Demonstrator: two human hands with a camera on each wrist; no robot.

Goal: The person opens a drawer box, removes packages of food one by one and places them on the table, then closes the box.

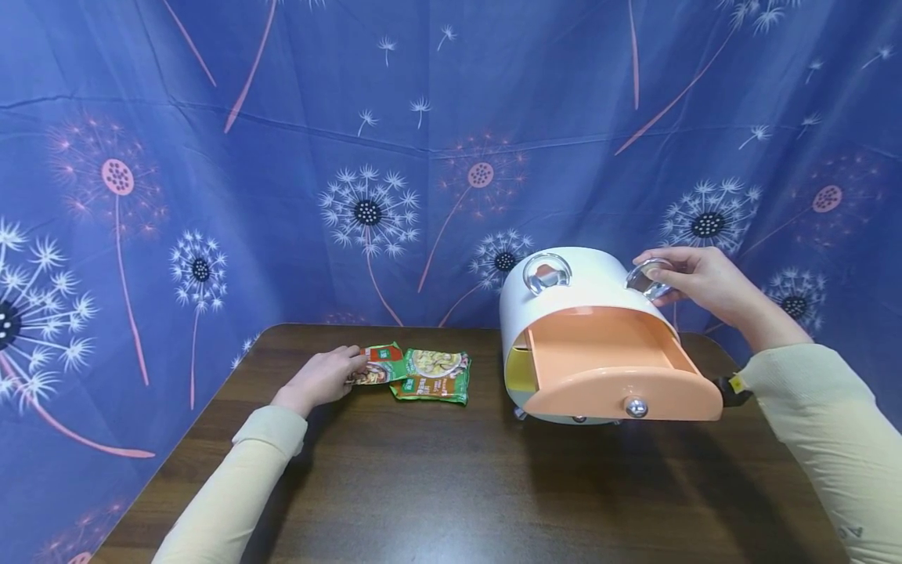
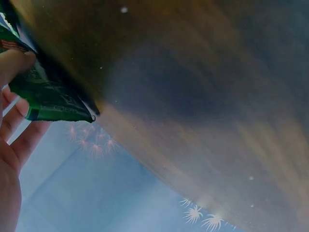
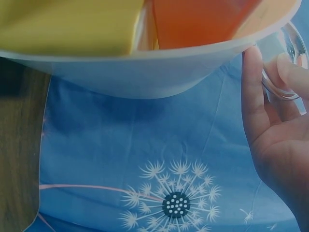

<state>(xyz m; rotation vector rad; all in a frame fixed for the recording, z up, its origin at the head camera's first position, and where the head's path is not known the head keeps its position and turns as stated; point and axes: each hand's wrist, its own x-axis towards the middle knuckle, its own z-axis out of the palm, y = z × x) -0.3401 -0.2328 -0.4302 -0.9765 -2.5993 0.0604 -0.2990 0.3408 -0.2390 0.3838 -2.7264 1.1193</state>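
My left hand (image 1: pixel 326 377) pinches the edge of a red and green seasoning packet (image 1: pixel 380 366), which partly overlaps a second, green and brown packet (image 1: pixel 438 374) on the table. Up close in the left wrist view, the thumb lies on the green packet (image 2: pixel 53 94) with the fingers behind it. My right hand (image 1: pixel 708 286) grips the right-hand clear, shiny ring (image 1: pixel 644 278) on top of a white rounded drawer box (image 1: pixel 585 270). An orange drawer (image 1: pixel 606 395) with a silver knob is pulled out of the box's front. A yellow part (image 3: pixel 72 29) shows beside it.
A matching ring (image 1: pixel 546 272) stands at the box's top left. Small silver feet lift the box off the dark wooden table (image 1: pixel 423 486). Behind the table hangs a blue dandelion-print cloth (image 1: pixel 296 196).
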